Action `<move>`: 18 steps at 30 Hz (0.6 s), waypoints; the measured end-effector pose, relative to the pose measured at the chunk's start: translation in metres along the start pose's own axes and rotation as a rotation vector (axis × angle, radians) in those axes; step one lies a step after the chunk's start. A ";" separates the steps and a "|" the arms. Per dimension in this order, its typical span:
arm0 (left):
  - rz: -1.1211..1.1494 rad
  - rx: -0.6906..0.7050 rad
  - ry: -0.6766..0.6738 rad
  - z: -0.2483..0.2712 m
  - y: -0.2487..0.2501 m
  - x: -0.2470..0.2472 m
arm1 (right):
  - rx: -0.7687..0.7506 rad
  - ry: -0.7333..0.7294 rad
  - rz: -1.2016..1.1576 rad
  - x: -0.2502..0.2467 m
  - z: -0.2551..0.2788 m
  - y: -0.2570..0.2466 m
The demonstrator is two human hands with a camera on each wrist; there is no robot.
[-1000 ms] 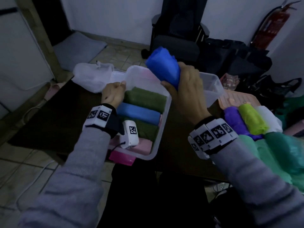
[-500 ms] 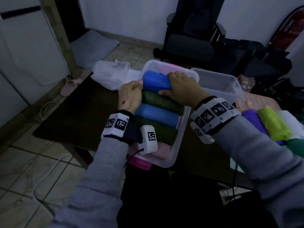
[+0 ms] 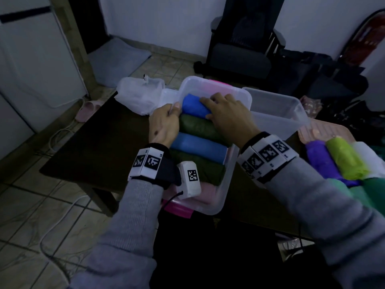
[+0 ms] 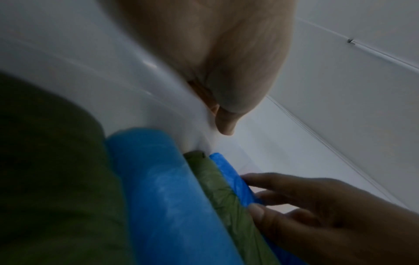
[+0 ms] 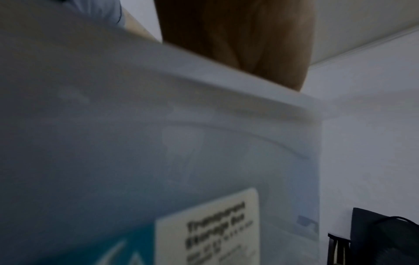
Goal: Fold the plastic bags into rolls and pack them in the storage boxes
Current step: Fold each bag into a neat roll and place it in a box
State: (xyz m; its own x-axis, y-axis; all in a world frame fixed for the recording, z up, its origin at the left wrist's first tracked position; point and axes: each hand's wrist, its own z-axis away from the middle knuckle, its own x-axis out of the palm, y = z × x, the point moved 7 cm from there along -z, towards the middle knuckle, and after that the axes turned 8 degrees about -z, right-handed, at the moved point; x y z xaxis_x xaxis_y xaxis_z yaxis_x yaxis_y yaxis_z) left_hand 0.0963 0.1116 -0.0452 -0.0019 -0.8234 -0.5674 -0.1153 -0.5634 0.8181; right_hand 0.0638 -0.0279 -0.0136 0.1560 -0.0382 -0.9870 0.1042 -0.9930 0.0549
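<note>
The dark blue roll (image 3: 194,105) lies at the far end of the clear storage box (image 3: 227,180), against a green roll (image 3: 198,127). The right hand (image 3: 227,115) presses it with spread fingers (image 4: 283,182). The left hand (image 3: 164,124) pinches the box's left rim. Beside the box on the desk (image 3: 100,147) stands an empty box (image 3: 277,113).

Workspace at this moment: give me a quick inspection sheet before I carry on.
Surface: dark table, partly bare.
Job's things: storage box holds blue roll, green, blue, green and pink rolls in a row; second box looks empty; purple roll, lime roll wait at right.
Clutter: white bag.
Hands: left hand grips box rim; right hand presses blue roll.
Cables: white cable on floor.
Surroundings: chair, slippers.
</note>
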 end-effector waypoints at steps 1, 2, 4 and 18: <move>-0.005 0.002 0.002 0.000 0.000 0.000 | 0.005 -0.028 -0.009 0.003 -0.001 0.001; -0.008 0.003 0.001 0.001 0.000 -0.001 | 0.008 -0.051 -0.014 0.005 -0.002 0.001; -0.013 -0.003 -0.009 0.001 0.000 0.000 | 0.013 -0.071 -0.015 0.007 -0.005 0.003; -0.022 -0.015 -0.027 -0.007 0.000 0.008 | 0.042 0.201 -0.072 -0.002 0.002 0.005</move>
State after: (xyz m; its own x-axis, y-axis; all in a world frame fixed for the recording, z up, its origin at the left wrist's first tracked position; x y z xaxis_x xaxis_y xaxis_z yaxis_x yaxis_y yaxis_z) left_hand 0.1034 0.1045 -0.0493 -0.0261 -0.8087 -0.5877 -0.1011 -0.5828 0.8063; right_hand 0.0619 -0.0327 -0.0113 0.3431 0.0516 -0.9379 0.0815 -0.9964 -0.0250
